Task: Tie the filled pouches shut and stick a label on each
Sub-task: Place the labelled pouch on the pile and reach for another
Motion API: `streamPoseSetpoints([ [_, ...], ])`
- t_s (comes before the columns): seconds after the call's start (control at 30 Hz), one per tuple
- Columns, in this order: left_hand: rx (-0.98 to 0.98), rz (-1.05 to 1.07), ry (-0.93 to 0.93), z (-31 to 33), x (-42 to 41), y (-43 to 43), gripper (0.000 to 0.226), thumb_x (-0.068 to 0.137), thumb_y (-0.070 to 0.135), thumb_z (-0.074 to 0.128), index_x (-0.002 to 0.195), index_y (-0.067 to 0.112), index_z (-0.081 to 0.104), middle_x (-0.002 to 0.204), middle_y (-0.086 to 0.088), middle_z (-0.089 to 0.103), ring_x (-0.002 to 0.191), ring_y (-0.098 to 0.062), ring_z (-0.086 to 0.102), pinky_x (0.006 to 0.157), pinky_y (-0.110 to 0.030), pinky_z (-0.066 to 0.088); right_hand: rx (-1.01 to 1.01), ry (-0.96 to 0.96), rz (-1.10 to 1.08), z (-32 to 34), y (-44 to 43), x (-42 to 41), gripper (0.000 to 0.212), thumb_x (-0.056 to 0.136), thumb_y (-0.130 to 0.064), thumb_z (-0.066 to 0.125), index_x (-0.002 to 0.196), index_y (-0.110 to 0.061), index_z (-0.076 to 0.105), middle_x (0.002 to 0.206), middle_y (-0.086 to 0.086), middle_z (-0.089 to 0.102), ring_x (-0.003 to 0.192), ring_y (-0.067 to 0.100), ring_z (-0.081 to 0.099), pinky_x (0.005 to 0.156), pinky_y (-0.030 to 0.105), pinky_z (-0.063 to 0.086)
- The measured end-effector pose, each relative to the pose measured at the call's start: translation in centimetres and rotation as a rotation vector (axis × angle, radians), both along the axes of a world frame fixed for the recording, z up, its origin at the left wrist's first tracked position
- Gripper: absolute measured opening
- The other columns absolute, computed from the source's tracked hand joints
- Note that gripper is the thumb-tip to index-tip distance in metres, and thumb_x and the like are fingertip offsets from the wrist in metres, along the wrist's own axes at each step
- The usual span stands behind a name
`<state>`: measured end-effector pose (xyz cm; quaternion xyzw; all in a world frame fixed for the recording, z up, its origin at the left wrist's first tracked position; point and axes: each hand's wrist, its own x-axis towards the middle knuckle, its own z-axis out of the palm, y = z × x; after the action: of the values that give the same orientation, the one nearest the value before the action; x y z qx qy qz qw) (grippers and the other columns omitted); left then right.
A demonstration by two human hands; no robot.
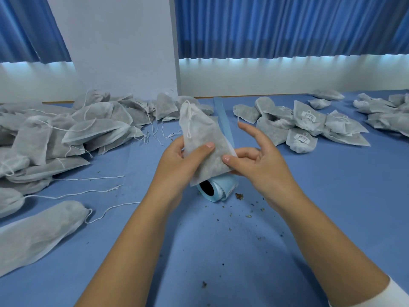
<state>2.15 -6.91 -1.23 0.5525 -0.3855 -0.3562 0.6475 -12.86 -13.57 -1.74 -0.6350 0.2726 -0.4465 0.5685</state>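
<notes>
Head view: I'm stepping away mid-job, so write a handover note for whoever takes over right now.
Left hand grips the grey-white fabric drawstring pouch, held above the light-blue label roll. Right hand pinches the pouch's lower right edge.
Done: the held pouch's neck looks cinched. In the pile of filled pouches on the right, several carry white labels.
Left: no label shows on the held pouch. The pile of filled pouches on the left has loose strings and no visible labels.

Cool daylight glows beneath the curtains (287, 27); sharp picture, wide-angle bowed edges.
</notes>
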Motion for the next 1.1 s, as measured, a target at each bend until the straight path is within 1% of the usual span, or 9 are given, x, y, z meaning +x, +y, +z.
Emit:
streamPoseSetpoints([
  [0.17, 0.060, 0.042, 0.142, 0.2, 0.3, -0.4, 0.037, 0.100, 0.049, 0.045, 0.107, 0.024, 0.071, 0.101, 0.002, 0.077, 0.097, -0.016, 0.073, 0.093, -0.044, 0.055, -0.010, 0.035, -0.007, -0.2, -0.2, 0.0, 0.067, 0.081, -0.007, 0.077, 0.132, -0.038, 0.047, 0.089, 0.007, 0.075, 0.081, 0.018, 0.073, 0.075, 0.025, 0.058],
  [0.3, 0.090, 0.165, 0.056, 0.2, 0.2, -0.4, 0.033, 0.100, 0.039, 0.053, 0.077, 0.022, 0.071, 0.077, 0.008, 0.075, 0.083, -0.016, 0.071, 0.081, -0.037, 0.054, -0.020, 0.062, 0.005, -0.4, -0.2, 0.0, 0.070, 0.081, -0.008, 0.077, 0.136, -0.037, 0.045, 0.091, 0.008, 0.074, 0.084, 0.022, 0.073, 0.082, 0.033, 0.059],
  [0.37, 0.079, 0.145, 0.012, 0.1, 0.0, -0.2, 0.032, 0.099, 0.032, 0.057, 0.072, 0.022, 0.072, 0.078, 0.004, 0.075, 0.081, -0.018, 0.069, 0.083, -0.041, 0.056, -0.021, 0.064, 0.005, -0.4, -0.2, 0.1, 0.070, 0.081, -0.009, 0.078, 0.136, -0.037, 0.045, 0.091, 0.009, 0.074, 0.085, 0.022, 0.073, 0.083, 0.035, 0.059],
  [0.5, 0.051, 0.114, 0.026, 0.1, -0.2, 0.0, 0.019, 0.095, 0.025, 0.063, 0.081, 0.021, 0.074, 0.092, -0.006, 0.077, 0.092, -0.026, 0.072, 0.092, -0.050, 0.054, -0.027, 0.044, 0.000, -0.4, -0.2, 0.0, 0.068, 0.080, -0.009, 0.078, 0.134, -0.037, 0.047, 0.090, 0.006, 0.075, 0.084, 0.020, 0.074, 0.082, 0.033, 0.059],
  [0.7, 0.038, 0.006, 0.160, -0.1, -0.2, 0.1, 0.012, 0.092, 0.026, 0.068, 0.100, 0.018, 0.074, 0.099, -0.004, 0.078, 0.096, -0.021, 0.074, 0.091, -0.044, 0.058, -0.049, 0.015, -0.030, -0.3, -0.1, 0.0, 0.063, 0.080, -0.012, 0.079, 0.126, -0.044, 0.050, 0.092, 0.005, 0.074, 0.086, 0.018, 0.073, 0.084, 0.032, 0.059],
  [0.8, 0.011, 0.124, -0.044, -0.3, -0.2, 0.0, 0.010, 0.092, 0.025, 0.069, 0.093, 0.016, 0.074, 0.092, -0.008, 0.076, 0.086, -0.017, 0.071, 0.085, -0.044, 0.057, -0.196, 0.099, -0.203, -0.5, 0.2, 0.3, 0.064, 0.079, -0.020, 0.080, 0.125, -0.048, 0.047, 0.096, -0.001, 0.067, 0.093, 0.007, 0.066, 0.079, 0.017, 0.053],
  [0.93, -0.052, 0.190, -0.366, -0.8, -0.8, 0.0, 0.015, 0.091, 0.026, 0.069, 0.083, 0.014, 0.072, 0.081, -0.008, 0.069, 0.070, -0.011, 0.057, 0.065, -0.034, 0.048, -0.269, -0.018, -0.206, -0.4, 0.7, 0.6, 0.060, 0.082, -0.008, 0.075, 0.126, -0.041, 0.049, 0.084, -0.001, 0.070, 0.082, 0.010, 0.064, 0.071, 0.015, 0.049],
  [1.03, -0.071, 0.147, -0.505, -1.2, -1.4, 0.0, 0.012, 0.092, 0.028, 0.067, 0.082, 0.025, 0.072, 0.065, 0.008, 0.062, 0.061, -0.003, 0.050, 0.055, -0.020, 0.040, -0.263, -0.082, -0.162, -0.5, 1.1, 0.9, 0.064, 0.082, -0.004, 0.074, 0.129, -0.036, 0.046, 0.084, -0.001, 0.073, 0.084, 0.011, 0.068, 0.075, 0.015, 0.050],
  [1.1, -0.078, 0.128, -0.537, -1.4, -1.7, 0.0, 0.009, 0.092, 0.031, 0.066, 0.088, 0.032, 0.074, 0.068, 0.016, 0.065, 0.062, -0.001, 0.052, 0.055, -0.016, 0.040, -0.256, -0.091, -0.179, -0.6, 1.1, 1.0, 0.066, 0.082, -0.004, 0.075, 0.133, -0.033, 0.044, 0.085, 0.000, 0.074, 0.085, 0.011, 0.068, 0.079, 0.016, 0.050],
])
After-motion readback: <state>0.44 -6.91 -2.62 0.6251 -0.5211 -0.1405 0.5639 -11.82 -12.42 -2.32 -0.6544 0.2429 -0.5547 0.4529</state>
